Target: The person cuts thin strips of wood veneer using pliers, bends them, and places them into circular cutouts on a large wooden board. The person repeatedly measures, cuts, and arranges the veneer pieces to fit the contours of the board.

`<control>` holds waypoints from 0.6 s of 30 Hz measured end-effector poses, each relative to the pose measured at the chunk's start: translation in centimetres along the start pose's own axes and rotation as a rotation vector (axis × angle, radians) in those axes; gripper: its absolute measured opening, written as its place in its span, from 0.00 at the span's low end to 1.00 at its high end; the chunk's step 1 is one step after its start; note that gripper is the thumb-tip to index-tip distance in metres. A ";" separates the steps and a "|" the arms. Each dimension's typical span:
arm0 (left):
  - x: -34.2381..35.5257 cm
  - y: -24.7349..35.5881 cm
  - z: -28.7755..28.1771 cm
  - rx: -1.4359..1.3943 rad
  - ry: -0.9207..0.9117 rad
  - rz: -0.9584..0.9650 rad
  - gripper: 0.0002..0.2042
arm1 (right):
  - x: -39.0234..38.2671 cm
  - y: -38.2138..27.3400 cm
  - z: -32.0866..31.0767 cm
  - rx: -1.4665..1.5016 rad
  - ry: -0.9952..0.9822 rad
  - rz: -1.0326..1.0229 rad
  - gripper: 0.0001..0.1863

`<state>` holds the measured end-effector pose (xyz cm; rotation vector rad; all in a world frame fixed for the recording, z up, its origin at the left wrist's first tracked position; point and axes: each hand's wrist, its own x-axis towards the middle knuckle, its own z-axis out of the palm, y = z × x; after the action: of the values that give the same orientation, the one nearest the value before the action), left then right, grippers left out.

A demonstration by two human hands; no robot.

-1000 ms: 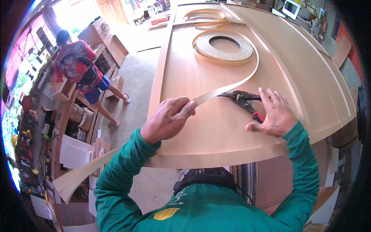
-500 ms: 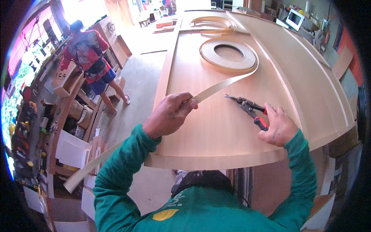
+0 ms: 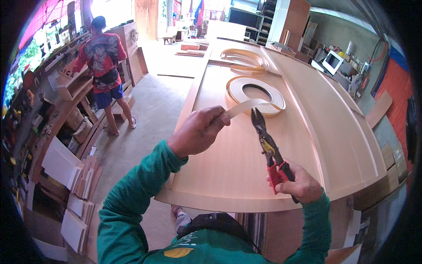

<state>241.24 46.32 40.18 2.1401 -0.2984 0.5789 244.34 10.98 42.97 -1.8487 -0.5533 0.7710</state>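
Note:
My left hand (image 3: 198,132) is closed, pinching a pale flat strip of edge banding (image 3: 244,107) between thumb and fingers over the wooden panel (image 3: 220,169). From there the strip runs back to a flat roll of edge banding (image 3: 238,91) lying on the panel. In my right hand (image 3: 302,182) is a pair of tin snips (image 3: 267,143) with red and black handles. The snips point away from me, jaws slightly apart, their tips beside the strip just right of my left hand. Whether they touch it, I cannot tell.
Farther back on the panel lies another loose coil of banding (image 3: 239,57). A raised strip divides the panel lengthwise. At left, a person in a red shirt (image 3: 102,61) stands by a cluttered workbench (image 3: 57,149). A white monitor (image 3: 332,61) stands at the back right.
The snips have been picked up off the panel and swung up to the strip, held in my right hand. The strip's loose tail at lower left is no longer visible. The view has shifted.

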 end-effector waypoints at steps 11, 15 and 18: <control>-0.4 -0.2 0.8 -0.162 0.064 -0.035 0.16 | 1.1 -1.2 2.2 -0.273 0.010 0.029 0.35; -0.3 -0.4 1.4 -0.144 0.119 0.037 0.14 | 1.1 -1.7 2.9 -0.293 0.021 0.015 0.38; -0.4 -0.4 1.8 -0.091 0.128 0.074 0.13 | 1.2 -2.1 3.2 -0.300 0.036 0.010 0.37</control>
<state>241.59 45.10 38.83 2.0013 -0.3277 0.7287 242.79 14.61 43.69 -2.1376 -0.6655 0.6887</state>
